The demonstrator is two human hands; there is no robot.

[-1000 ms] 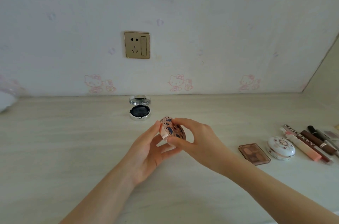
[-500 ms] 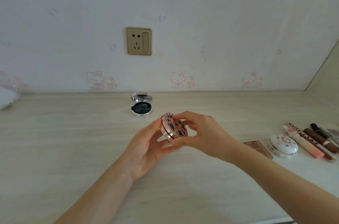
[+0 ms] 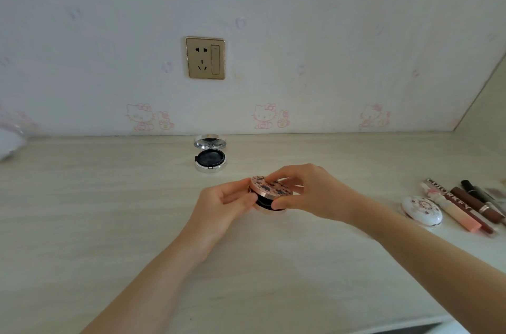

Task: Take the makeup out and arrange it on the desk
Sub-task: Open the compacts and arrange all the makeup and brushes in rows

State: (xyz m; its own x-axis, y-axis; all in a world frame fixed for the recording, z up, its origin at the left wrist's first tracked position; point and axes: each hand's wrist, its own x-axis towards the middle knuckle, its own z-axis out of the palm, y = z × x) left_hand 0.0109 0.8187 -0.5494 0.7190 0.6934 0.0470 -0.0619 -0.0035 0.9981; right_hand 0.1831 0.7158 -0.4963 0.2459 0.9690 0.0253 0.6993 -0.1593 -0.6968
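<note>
Both hands clamp a round pink floral-lidded compact: left hand on its base, right hand fingers on the lid. Beyond the fingertips, an open silver compact is already placed; right of them, a white oval case and several tubes lie arranged. This compact seems left to place.

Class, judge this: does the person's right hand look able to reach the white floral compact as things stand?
Probably yes: the white floral compact lies uncovered beside the right forearm, but the right hand is busy holding the pink compact.

bare desk at left and front; open compact behind, makeup cluster crowding the right
</note>
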